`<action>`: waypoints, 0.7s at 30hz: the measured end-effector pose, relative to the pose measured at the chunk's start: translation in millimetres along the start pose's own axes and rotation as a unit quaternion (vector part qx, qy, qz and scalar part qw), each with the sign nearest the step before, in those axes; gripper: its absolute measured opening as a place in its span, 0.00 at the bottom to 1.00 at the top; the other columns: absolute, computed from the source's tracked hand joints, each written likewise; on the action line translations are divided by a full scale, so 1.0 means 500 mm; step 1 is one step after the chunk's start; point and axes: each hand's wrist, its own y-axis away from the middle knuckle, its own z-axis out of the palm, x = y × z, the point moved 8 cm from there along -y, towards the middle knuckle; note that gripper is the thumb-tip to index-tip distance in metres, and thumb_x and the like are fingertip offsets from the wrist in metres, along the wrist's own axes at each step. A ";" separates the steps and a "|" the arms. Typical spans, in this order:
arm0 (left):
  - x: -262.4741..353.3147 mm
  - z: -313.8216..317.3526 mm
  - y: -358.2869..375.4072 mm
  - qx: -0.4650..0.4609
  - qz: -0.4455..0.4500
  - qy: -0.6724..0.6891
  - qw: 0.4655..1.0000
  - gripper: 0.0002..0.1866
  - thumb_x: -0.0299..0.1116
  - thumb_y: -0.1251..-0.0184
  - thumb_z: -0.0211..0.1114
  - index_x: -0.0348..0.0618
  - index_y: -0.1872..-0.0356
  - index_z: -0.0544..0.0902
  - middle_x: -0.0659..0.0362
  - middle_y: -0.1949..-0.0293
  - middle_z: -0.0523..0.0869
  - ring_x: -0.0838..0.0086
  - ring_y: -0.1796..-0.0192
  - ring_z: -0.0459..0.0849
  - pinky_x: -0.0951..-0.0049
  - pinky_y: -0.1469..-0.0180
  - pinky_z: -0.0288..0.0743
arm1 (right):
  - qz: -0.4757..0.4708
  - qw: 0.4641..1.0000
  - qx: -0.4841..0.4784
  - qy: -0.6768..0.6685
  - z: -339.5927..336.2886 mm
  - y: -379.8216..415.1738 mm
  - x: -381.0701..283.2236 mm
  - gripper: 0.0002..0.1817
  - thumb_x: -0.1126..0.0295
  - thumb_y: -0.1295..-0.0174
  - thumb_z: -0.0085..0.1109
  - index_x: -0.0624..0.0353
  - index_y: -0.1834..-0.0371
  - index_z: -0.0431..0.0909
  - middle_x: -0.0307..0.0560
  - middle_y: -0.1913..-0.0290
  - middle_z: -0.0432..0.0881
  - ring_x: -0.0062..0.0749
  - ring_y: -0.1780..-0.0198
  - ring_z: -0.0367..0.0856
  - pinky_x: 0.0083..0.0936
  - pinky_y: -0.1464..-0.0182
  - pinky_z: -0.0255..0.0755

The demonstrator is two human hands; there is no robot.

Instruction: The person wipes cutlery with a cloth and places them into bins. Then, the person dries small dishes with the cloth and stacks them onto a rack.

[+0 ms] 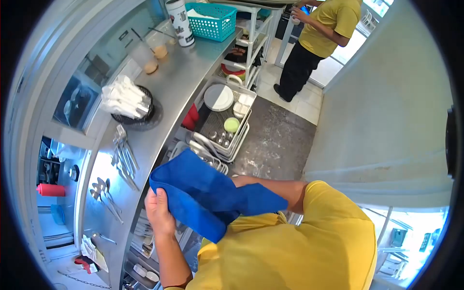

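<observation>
A blue cloth (193,186) is spread in folds in front of my yellow shirt. My left hand (159,212) grips its left edge, with the thumb on top. My right hand (244,181) is mostly hidden behind the cloth, which hangs over the wrist; its fingers do not show. Left of the cloth, on the steel counter (166,104), lies a pile of forks (125,154). Nearer to me are several spoons (105,195), and a single spoon (104,238) lies close to the counter's near end.
A black basket (153,116) holds white napkin bundles (125,96). Farther back stand a patterned cylinder (180,23) and a teal basket (224,26). Below the counter, a dish rack (247,113) holds plates (219,98) and cups. Another person (321,38) stands beyond, near the doorway.
</observation>
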 end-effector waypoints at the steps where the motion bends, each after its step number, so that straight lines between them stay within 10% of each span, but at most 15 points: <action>1: 0.000 -0.036 0.019 -0.003 -0.015 -0.010 1.000 0.20 0.40 0.17 0.61 0.36 0.36 0.79 0.59 0.47 0.87 0.76 0.50 0.85 0.75 0.45 0.79 | -0.002 1.000 0.001 0.006 0.015 0.005 0.038 0.35 0.52 0.27 0.63 0.64 0.25 0.70 0.53 0.29 0.77 0.39 0.31 0.79 0.37 0.27 0.73; 6: 0.082 -0.130 0.132 0.055 0.047 -0.288 0.955 0.14 0.32 0.22 0.66 0.38 0.42 0.78 0.62 0.56 0.83 0.79 0.54 0.81 0.76 0.53 0.74 | 0.022 0.998 -0.034 0.048 0.119 0.064 0.121 0.37 0.51 0.31 0.66 0.63 0.25 0.70 0.52 0.30 0.77 0.39 0.32 0.78 0.37 0.27 0.72; 8: 0.173 -0.138 0.202 0.188 0.222 -0.293 0.911 0.20 0.34 0.27 0.69 0.39 0.40 0.77 0.57 0.49 0.81 0.74 0.46 0.80 0.72 0.47 0.73 | 0.025 0.996 -0.051 0.072 0.168 0.104 0.155 0.38 0.51 0.32 0.67 0.62 0.25 0.70 0.52 0.31 0.77 0.39 0.32 0.78 0.37 0.27 0.72; 12: 0.354 -0.082 0.348 0.115 0.444 -0.167 0.873 0.39 0.62 0.34 0.71 0.44 0.32 0.74 0.53 0.36 0.77 0.61 0.36 0.77 0.57 0.37 0.71 | 0.002 0.977 -0.049 0.208 0.234 0.182 0.183 0.40 0.50 0.35 0.69 0.61 0.25 0.70 0.51 0.32 0.78 0.39 0.33 0.78 0.37 0.27 0.71; 16: 0.474 0.002 0.466 -0.063 0.588 -0.092 0.801 0.46 0.62 0.27 0.63 0.55 0.17 0.52 0.51 0.16 0.54 0.44 0.17 0.54 0.36 0.19 0.55 | -0.103 0.840 0.033 0.532 0.237 0.220 0.124 0.41 0.50 0.39 0.72 0.60 0.25 0.70 0.50 0.33 0.78 0.39 0.34 0.78 0.37 0.27 0.71; 21: 0.463 0.017 0.506 0.092 0.520 0.205 0.824 0.33 0.60 0.26 0.61 0.54 0.28 0.70 0.57 0.25 0.70 0.56 0.26 0.71 0.45 0.30 0.66 | -0.188 0.644 0.146 0.727 0.187 0.231 0.039 0.44 0.50 0.42 0.75 0.58 0.26 0.71 0.49 0.34 0.78 0.39 0.34 0.77 0.37 0.27 0.70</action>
